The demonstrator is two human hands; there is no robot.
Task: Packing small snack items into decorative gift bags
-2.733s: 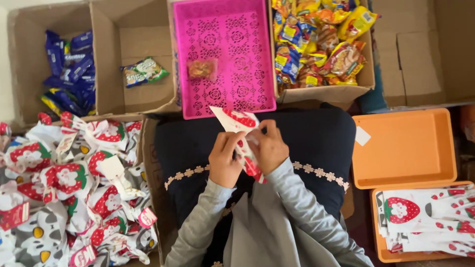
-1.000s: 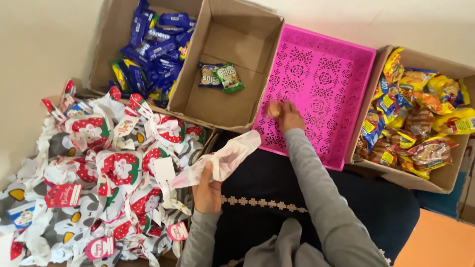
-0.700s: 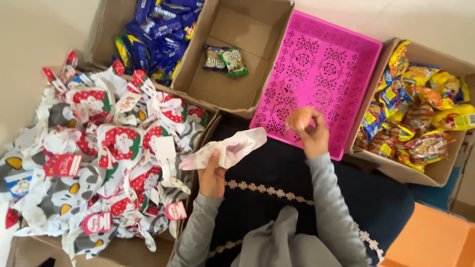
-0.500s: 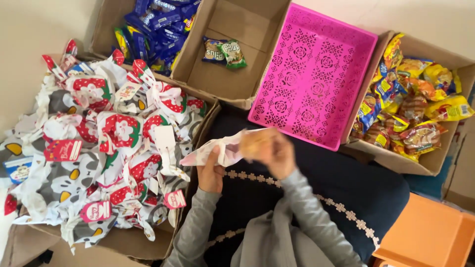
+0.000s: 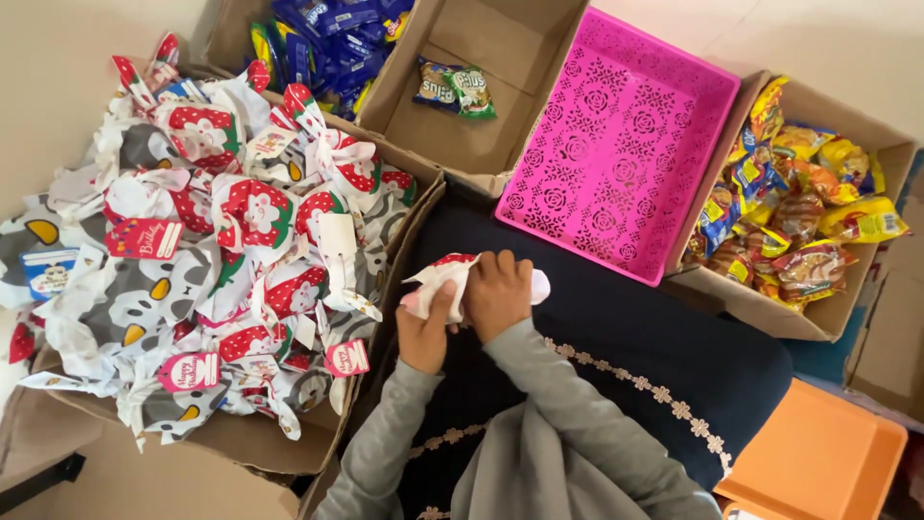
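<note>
On the far left, a cardboard box [image 5: 241, 445] sat heaped with tied strawberry-print gift bags [image 5: 241, 207]. Just right of it, over the dark lap [image 5: 616, 327], the left hand [image 5: 424, 332] pinched the near end of a white strawberry-print bag [image 5: 445, 276], thumb up against it, fingers closed on the plastic. The right hand [image 5: 498, 294] lay right on top, fingers curled shut over the bag's middle. The bag's long axis ran left to right, its far tip poking out beyond the right hand. Beyond, a box of blue packets [image 5: 327, 39], a box with a green snack packet [image 5: 457, 89], the pink tray [image 5: 616, 144], then yellow snack packs [image 5: 799, 207]. An orange tray [image 5: 818, 462] sat lower right. Nothing stood between the hands and the boxes.
</note>
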